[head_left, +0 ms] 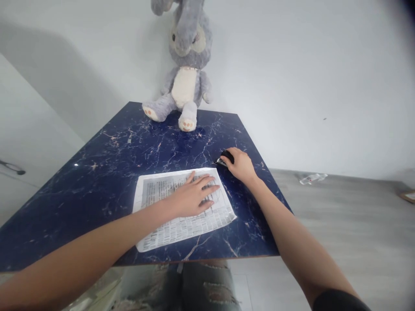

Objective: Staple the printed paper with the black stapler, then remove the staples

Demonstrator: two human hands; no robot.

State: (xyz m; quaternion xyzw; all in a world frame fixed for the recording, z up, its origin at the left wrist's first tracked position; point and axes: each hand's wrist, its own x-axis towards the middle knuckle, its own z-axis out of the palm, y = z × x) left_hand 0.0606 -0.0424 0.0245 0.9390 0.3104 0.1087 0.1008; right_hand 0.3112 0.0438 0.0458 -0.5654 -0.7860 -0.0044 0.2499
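The black stapler sits on the dark blue marbled table, towards its right edge and about halfway back, with its metal tip just at the far right corner of the printed paper. The right hand lies over the stapler from the right with its fingers curled down around the body, so only the front end shows. How firmly it grips cannot be told.

The paper lies flat near the table's front edge, somewhat right of the middle, and is turned a little so that its far right corner points at the stapler. The left hand rests on the paper's far half, palm down, fingers stretched out and slightly spread, holding nothing.

At the far edge of the table a grey plush rabbit sits upright against the white wall, its feet on the tabletop. Below the front edge the knees of a pair of ripped jeans show. To the right, on the grey floor, a clear plastic bottle lies on its side near the wall, well apart from the table.
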